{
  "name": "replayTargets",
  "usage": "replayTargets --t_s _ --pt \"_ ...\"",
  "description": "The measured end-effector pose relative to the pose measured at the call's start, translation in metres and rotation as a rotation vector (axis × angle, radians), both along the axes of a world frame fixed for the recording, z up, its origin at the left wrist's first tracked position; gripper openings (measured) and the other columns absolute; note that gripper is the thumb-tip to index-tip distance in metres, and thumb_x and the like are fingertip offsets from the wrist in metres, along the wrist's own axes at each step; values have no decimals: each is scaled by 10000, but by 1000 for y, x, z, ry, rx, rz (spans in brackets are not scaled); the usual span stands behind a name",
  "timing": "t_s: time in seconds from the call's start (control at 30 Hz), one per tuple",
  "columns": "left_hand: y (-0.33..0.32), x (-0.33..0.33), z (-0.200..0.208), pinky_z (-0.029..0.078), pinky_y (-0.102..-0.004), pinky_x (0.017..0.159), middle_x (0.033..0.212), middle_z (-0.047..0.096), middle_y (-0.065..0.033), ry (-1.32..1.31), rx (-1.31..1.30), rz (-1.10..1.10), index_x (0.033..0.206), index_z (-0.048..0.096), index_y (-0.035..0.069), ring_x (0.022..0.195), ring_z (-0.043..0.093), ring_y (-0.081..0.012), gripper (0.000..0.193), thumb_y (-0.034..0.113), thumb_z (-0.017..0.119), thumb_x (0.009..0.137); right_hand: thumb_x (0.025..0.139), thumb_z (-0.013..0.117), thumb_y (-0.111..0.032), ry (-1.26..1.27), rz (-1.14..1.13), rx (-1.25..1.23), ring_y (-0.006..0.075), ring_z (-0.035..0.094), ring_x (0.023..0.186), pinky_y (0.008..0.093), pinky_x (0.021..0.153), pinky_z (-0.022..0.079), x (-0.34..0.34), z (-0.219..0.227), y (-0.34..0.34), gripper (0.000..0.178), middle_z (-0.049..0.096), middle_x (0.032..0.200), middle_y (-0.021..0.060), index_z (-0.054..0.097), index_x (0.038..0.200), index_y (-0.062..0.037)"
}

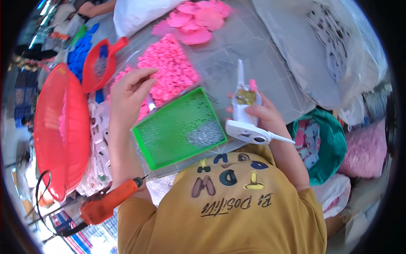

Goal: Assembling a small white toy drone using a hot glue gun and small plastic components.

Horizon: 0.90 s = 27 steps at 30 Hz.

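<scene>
My right hand [269,113] grips a white plastic toy body [242,113], whose opened housing shows a gold-coloured inside part. Two pointed white arms stick out of it, a round dark lens sits on its lower face, and a pink piece [253,84] stands at its top. Over a heap of small pink plastic parts [169,63] hovers my left hand [134,86], thumb and fingertips drawn together; what they pinch, if anything, is too small to make out. Between both hands lies a green tray [146,154] with small silvery screws [206,134] gathered at its right end.
An orange electric screwdriver [111,201] is beside my left forearm. Left stand a red basket [63,135] and a red scoop [98,67]. Flat pink pieces [196,21] lie at the far side. On the right are a plastic sack [292,46] of white parts and a green bag [332,146].
</scene>
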<state>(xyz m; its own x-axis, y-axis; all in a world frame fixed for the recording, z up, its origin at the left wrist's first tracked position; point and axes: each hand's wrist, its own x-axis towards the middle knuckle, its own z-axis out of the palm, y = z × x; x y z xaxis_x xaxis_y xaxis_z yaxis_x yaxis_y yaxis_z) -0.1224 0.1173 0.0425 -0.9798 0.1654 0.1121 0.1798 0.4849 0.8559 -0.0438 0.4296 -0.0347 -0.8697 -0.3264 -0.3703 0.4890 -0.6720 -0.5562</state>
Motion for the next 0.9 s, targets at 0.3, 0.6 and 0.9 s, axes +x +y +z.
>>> replayTargets --t_s 0.3,0.6,0.9 --pt "96 16 -26 529 -260 807 966 707 -66 -421 444 -283 1080 707 -17 883 667 -122 211 8 703 871 809 594 -42 70 53 -9 296 667 1075 440 927 568 -7 4 -5 591 602 1251 209 421 1367 47" --pt "103 17 -38 532 -256 802 957 719 -67 -449 377 -311 1047 714 -19 876 675 -123 183 21 711 868 820 597 -6 25 25 -16 268 703 962 400 847 593 -6 2 0 529 641 1177 182 475 1333 42" --pt "104 16 -44 535 -246 768 930 724 -66 -411 319 -293 1011 728 -22 849 676 -111 153 28 717 866 807 612 -36 34 61 36 261 685 1025 394 909 567 -2 2 -3 562 634 1180 177 457 1342 34"
